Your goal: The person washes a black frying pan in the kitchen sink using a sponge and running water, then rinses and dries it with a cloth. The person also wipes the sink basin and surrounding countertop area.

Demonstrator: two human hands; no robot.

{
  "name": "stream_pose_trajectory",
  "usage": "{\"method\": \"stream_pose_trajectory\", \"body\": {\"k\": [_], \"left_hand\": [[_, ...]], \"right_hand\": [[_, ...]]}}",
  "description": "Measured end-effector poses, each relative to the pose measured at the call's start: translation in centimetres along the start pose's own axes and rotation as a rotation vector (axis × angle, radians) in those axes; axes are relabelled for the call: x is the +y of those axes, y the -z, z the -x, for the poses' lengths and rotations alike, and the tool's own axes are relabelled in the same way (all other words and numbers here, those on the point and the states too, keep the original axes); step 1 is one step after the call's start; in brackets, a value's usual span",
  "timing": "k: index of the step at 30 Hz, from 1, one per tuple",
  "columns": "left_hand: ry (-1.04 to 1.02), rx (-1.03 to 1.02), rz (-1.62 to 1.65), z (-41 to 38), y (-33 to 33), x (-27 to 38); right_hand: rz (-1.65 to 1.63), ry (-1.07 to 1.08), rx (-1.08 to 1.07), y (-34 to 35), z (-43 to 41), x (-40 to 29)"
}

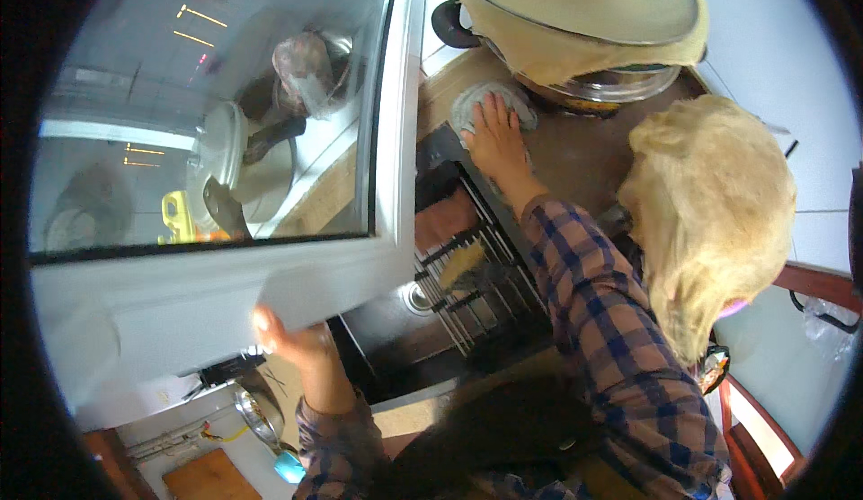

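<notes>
My right hand lies flat with its fingers over a folded grey cloth, pressing it onto the brown countertop. My left hand is at the lower edge of an open white-framed window sash. Its thumb rests against the frame, and the other fingers are hidden behind the edge. Below my right forearm is a dark basin-like unit with a metal bar rack. A yellowish piece, too blurred to name, shows among the bars.
A large pot with a glass lid and beige cloth wrap stands at the back. Beside my right arm is a bulky thing under a beige cloth. Through the sash glass show a lidded container and a yellow-handled bottle.
</notes>
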State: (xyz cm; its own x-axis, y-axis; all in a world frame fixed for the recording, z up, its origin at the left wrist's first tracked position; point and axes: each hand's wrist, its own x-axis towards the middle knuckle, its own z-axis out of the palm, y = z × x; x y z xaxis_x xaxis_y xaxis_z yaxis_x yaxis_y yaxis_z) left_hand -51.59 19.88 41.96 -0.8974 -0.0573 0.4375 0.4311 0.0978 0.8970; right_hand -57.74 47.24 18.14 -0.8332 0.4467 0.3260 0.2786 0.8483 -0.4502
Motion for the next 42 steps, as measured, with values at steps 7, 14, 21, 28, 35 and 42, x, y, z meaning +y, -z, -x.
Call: {"method": "stream_pose_trajectory", "body": {"k": [7,14,21,28,35,42], "left_hand": [[-0.734,0.323,-0.732,-0.3,5.3,-5.1],[-0.717,0.269,-0.37,-1.5,8.5,-7.3],[-0.234,0.059,0.026,-1.4,2.8,-3.5],[-0.011,0.105,-0.019,-1.5,-0.5,-1.7],[-0.065,0.055,-0.146,-2.1,-0.2,-1.3],[-0.328,-0.242,-0.034,-0.1,-3.9,1.6]], "right_hand": [[-0.165,0.336,-0.137,-2.8,-5.4,0.8],[-0.147,0.524,-0.245,-1.9,-5.2,0.5],[0.04,0.215,-0.244,0.8,-0.7,1.4],[0.16,-0.143,0.01,2.6,3.3,1.7],[0.307,-0.525,0.248,4.8,9.0,1.5],[-0.439,-0.524,0.138,9.4,15.8,1.3]]}}
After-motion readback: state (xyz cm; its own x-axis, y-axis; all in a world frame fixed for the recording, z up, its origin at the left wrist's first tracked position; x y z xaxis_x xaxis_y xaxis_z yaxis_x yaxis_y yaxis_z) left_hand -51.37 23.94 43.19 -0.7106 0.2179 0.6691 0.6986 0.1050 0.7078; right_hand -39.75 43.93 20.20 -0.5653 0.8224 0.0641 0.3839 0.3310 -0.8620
